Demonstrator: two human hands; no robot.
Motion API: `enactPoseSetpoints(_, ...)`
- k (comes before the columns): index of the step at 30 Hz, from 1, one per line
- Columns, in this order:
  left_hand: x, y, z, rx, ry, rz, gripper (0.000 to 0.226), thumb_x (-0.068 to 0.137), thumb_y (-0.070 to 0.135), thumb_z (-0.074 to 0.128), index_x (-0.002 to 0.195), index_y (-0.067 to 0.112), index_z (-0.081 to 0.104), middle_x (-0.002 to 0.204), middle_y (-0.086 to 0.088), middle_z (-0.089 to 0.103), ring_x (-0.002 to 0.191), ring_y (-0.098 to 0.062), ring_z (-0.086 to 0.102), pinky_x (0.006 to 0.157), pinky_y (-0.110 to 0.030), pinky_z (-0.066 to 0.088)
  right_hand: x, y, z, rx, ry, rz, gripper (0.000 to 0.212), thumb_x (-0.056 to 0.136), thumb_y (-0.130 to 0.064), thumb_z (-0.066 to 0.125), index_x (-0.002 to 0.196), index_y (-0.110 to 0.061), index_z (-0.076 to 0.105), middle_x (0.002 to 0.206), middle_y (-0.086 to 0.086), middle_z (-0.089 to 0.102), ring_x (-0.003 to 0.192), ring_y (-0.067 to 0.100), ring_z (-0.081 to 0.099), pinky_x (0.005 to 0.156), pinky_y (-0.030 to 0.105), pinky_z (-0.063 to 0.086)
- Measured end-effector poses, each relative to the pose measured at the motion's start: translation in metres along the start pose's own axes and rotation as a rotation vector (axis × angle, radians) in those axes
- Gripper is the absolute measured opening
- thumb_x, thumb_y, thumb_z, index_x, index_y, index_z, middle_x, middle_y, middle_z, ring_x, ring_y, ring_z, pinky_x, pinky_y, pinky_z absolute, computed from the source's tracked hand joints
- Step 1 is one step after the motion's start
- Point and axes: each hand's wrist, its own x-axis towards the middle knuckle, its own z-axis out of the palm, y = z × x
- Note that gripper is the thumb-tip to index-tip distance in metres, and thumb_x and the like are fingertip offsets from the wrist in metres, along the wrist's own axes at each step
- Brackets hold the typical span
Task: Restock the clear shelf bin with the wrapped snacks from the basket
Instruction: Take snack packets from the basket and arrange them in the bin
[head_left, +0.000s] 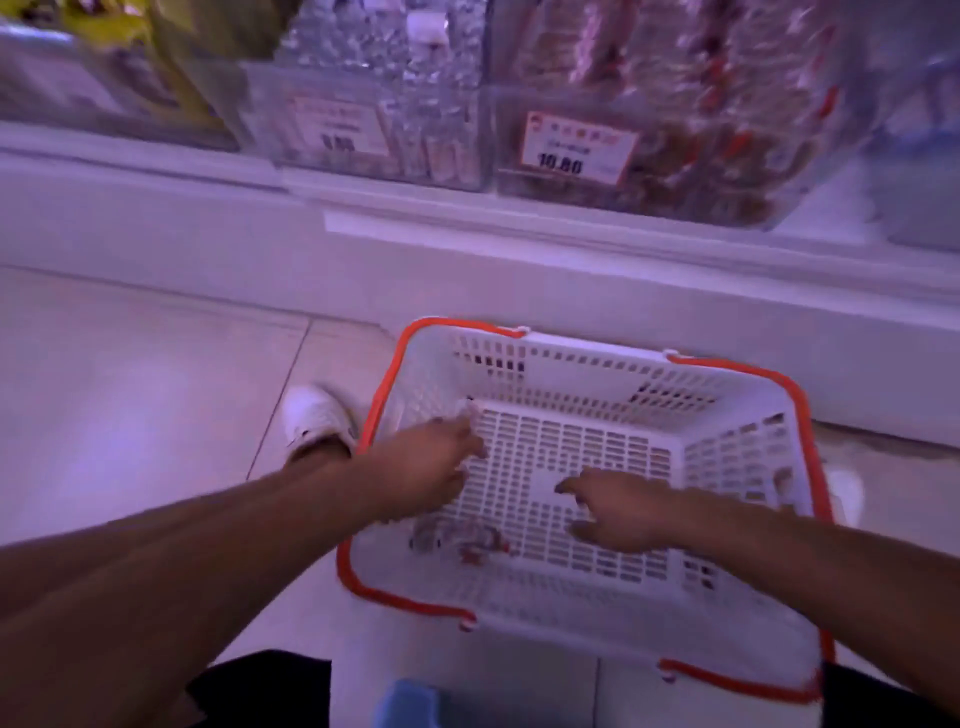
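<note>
White plastic lattice makes up the basket (571, 358), which sits on the tiled floor (130, 389) below the shelf (467, 244) and is almost bare inside. Both arms reach down into it. The left hand (426, 467) lies near the far left corner of the basket floor with its fingertips close to a small pale scrap there; motion blur hides whether it pinches anything, so its grip cannot be told. The right hand (618, 512) hovers over the middle of the basket floor, fingers loosely spread and holding nothing.

The last wrapped snacks (460, 540) seem to be the small crinkled clump in the near left part of the basket, just beside the left wrist and not yet touched by either hand. The clear bin (649, 150) with the price tag stands on the shelf above, already looking well filled with similar wrappers.

The main risk is a missed or partial grab: the wrappers are slippery and bunched, and a hurried scoop could leave one behind or drop it on the way up. A full bin could also spill over its front lip.
</note>
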Motion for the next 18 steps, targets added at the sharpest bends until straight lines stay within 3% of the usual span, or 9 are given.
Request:
enactPoseSetpoints(1, -0.007, -0.012, 0.03, 0.081, -0.174, -0.055, 0.036, 0.097, 0.018, 0.049, 0.133, 0.013, 0.053, 0.138, -0.015, 0.049, 0.117, -0.035, 0.056, 0.098, -0.039, 0.043, 0.02, -0.005, 0.02, -0.042, -0.094, -0.002, 0.059, 0.095, -0.038, 0.055, 0.149, -0.021, 0.036, 0.143, 0.012, 0.046, 0.125, 0.032, 0.052, 0.102, 0.04, 0.045)
enactPoseSetpoints(3, -0.013, -0.025, 0.075, 0.276, -0.36, -0.054, 0.043, 0.1, 0.017, 0.038, 0.143, 0.01, 0.042, 0.154, -0.021, 0.033, 0.125, -0.036, 0.051, 0.106, -0.043, 0.039, 0.057, -0.024, 0.053, -0.046, -0.084, -0.027, 0.063, 0.094, -0.036, 0.056, 0.15, -0.019, 0.032, 0.146, 0.016, 0.04, 0.129, 0.037, 0.047, 0.103, 0.045, 0.044)
enactPoseSetpoints(5, -0.007, -0.032, 0.103, 0.407, -0.333, -0.052, 0.045, 0.104, 0.015, 0.029, 0.147, 0.003, 0.036, 0.16, -0.027, 0.02, 0.139, -0.041, 0.036, 0.118, -0.053, 0.022, 0.089, -0.048, 0.083, 0.023, -0.017, -0.073, 0.067, 0.091, -0.038, 0.059, 0.15, -0.018, 0.034, 0.148, 0.015, 0.04, 0.13, 0.038, 0.045, 0.106, 0.043, 0.041)
enactPoseSetpoints(8, 0.016, -0.041, 0.127, 0.556, -0.377, 0.007, 0.047, 0.108, 0.019, 0.023, 0.151, 0.002, 0.032, 0.162, -0.026, 0.014, 0.151, -0.042, 0.011, 0.121, -0.059, 0.0, 0.123, -0.071, 0.121, 0.077, 0.006, -0.147, 0.062, 0.089, -0.032, 0.054, 0.148, -0.02, 0.039, 0.149, 0.01, 0.041, 0.129, 0.033, 0.046, 0.108, 0.036, 0.035)
enactPoseSetpoints(12, 0.036, -0.046, 0.164, 0.413, -0.375, -0.028, 0.046, 0.107, 0.018, 0.028, 0.149, 0.001, 0.035, 0.16, -0.017, 0.029, 0.148, -0.03, 0.023, 0.119, -0.032, 0.015, 0.139, -0.072, 0.139, 0.133, 0.077, -0.104, 0.051, 0.091, -0.039, 0.039, 0.136, -0.02, 0.052, 0.136, 0.01, 0.056, 0.122, 0.033, 0.049, 0.103, 0.04, 0.03)
enactPoseSetpoints(15, 0.041, -0.04, 0.173, 0.267, -0.429, -0.08, 0.042, 0.104, 0.01, 0.028, 0.14, -0.008, 0.04, 0.148, -0.029, 0.037, 0.137, -0.041, 0.033, 0.113, -0.047, 0.026, 0.136, -0.056, 0.149, 0.018, -0.011, -0.099, 0.049, 0.091, -0.055, 0.043, 0.126, -0.023, 0.055, 0.13, 0.009, 0.058, 0.125, 0.033, 0.043, 0.105, 0.045, 0.028)
enactPoseSetpoints(18, 0.045, -0.036, 0.175, 0.272, -0.474, -0.161, 0.041, 0.102, 0.005, 0.027, 0.135, -0.01, 0.044, 0.139, -0.032, 0.044, 0.13, -0.042, 0.038, 0.109, -0.048, 0.028, 0.127, -0.037, 0.149, -0.005, -0.06, 0.021, 0.047, 0.087, -0.057, 0.051, 0.117, -0.021, 0.058, 0.125, 0.015, 0.056, 0.123, 0.035, 0.044, 0.103, 0.047, 0.034)
